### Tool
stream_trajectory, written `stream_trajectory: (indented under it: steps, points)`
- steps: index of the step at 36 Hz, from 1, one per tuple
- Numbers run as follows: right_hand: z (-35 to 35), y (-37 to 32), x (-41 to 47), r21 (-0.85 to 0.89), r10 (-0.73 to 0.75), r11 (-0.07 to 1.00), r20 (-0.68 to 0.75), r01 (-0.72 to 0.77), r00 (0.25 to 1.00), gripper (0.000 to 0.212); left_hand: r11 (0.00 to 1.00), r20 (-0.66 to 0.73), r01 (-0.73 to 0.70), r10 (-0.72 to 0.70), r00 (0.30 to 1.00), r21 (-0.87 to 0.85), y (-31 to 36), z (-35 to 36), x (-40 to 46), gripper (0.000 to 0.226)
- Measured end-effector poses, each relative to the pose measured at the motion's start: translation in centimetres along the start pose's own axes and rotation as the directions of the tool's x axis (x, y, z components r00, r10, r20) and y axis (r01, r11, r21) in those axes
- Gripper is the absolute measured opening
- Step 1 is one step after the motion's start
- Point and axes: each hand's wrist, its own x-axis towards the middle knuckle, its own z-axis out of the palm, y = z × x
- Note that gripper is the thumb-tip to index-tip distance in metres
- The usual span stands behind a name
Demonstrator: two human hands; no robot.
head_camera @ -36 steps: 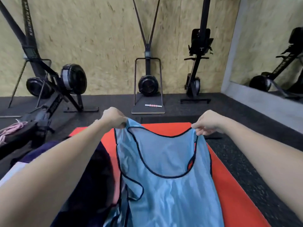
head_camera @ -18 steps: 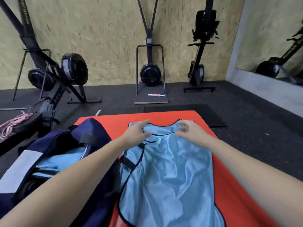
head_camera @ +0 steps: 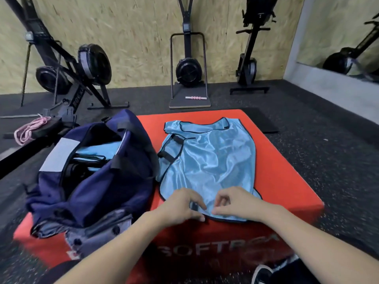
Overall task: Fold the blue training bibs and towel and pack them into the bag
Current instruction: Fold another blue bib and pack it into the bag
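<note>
Change: half a second ago both hands lay at the far, neck end of the bib; now they are at its near hem, and the bib lies spread out flat.
Head view, bib: the blue bib (head_camera: 209, 160) lies flat on the red box (head_camera: 287, 181), neck hole pointing away from the person, side straps toward the bag.
Head view, left hand: the left hand (head_camera: 180, 206) is at the near hem, its grip curled, thumb and fingers pinching the black edging.
Head view, right hand: the right hand (head_camera: 235, 203) is just beside the left, its grip curled too, fingertips pinching the same hem.
Head view, bag: the navy bag (head_camera: 92, 181) sits open on the left part of the box, touching the bib's side; blue cloth (head_camera: 98, 150) shows inside it.
Head view, surroundings: a pink rope (head_camera: 30, 128) lies on the floor to the left, and black gym machines (head_camera: 188, 68) stand against the wooden wall.
</note>
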Motion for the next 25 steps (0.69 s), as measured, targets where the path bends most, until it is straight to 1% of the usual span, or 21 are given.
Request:
stream_trajectory:
  steps: [3, 5, 6, 8, 10, 12, 15, 17, 18, 20, 22, 25]
  points:
    - [0.8, 0.1, -0.8, -0.142, -0.032, 0.989, 0.063, 0.041, 0.997, 0.038, 0.996, -0.015, -0.012, 0.014, 1.000, 0.086, -0.2, 0.9, -0.3, 0.037]
    - [1.3, 0.5, -1.1, -0.238, -0.053, 0.969, 0.063, 0.067, 0.997, 0.041, 0.991, -0.024, -0.001, 0.005, 1.000, 0.136, -0.5, 1.5, -0.4, 0.035]
    - [1.4, 0.6, -1.1, -0.261, -0.058, 0.963, 0.059, 0.071, 0.997, 0.037, 0.989, -0.032, 0.001, 0.003, 0.999, 0.145, -0.6, 1.7, -0.4, 0.033]
    - [1.6, 0.8, -1.2, -0.291, -0.066, 0.954, 0.051, 0.078, 0.997, 0.023, 0.990, -0.059, -0.006, 0.014, 0.998, 0.141, -0.5, 1.8, -0.4, 0.023]
    - [1.5, 0.8, -1.3, -0.273, -0.079, 0.959, -0.007, 0.074, 0.997, 0.011, 0.991, -0.101, -0.020, 0.034, 0.994, 0.135, -0.6, 2.0, -0.4, 0.015]
    - [1.1, 0.5, -1.6, -0.186, -0.063, 0.981, -0.089, 0.045, 0.994, 0.004, 0.991, -0.135, -0.019, 0.037, 0.990, 0.135, -0.5, 2.0, -0.4, 0.018]
    - [0.1, 0.2, -1.9, -0.077, -0.021, 0.997, -0.186, 0.007, 0.982, 0.007, 0.980, -0.155, 0.003, 0.028, 0.987, 0.197, 0.0, 1.8, -0.2, 0.030]
    - [-0.9, 0.3, -2.2, -0.054, -0.015, 0.999, -0.227, 0.003, 0.974, 0.008, 0.963, -0.185, 0.000, 0.051, 0.981, 0.270, 0.3, 1.2, 0.1, 0.027]
    - [-1.5, 0.4, -2.3, -0.061, -0.015, 0.998, -0.241, 0.000, 0.970, 0.010, 0.957, -0.209, 0.004, 0.059, 0.976, 0.290, 0.4, 0.6, 0.3, 0.024]
    - [-3.2, 0.6, -2.5, -0.131, -0.016, 0.991, -0.282, -0.022, 0.959, 0.014, 0.955, -0.282, 0.047, 0.040, 0.959, 0.294, 0.5, -1.0, 0.8, 0.024]
    - [-5.2, 0.8, -2.7, -0.194, -0.006, 0.979, -0.342, -0.064, 0.940, 0.016, 0.957, -0.360, 0.085, 0.021, 0.933, 0.276, 0.7, -3.1, 1.4, 0.023]
    - [-8.7, 0.8, -2.9, -0.286, 0.023, 0.944, -0.435, -0.162, 0.900, 0.020, 0.948, -0.430, 0.155, -0.022, 0.903, 0.278, 1.2, -7.0, 2.8, 0.021]
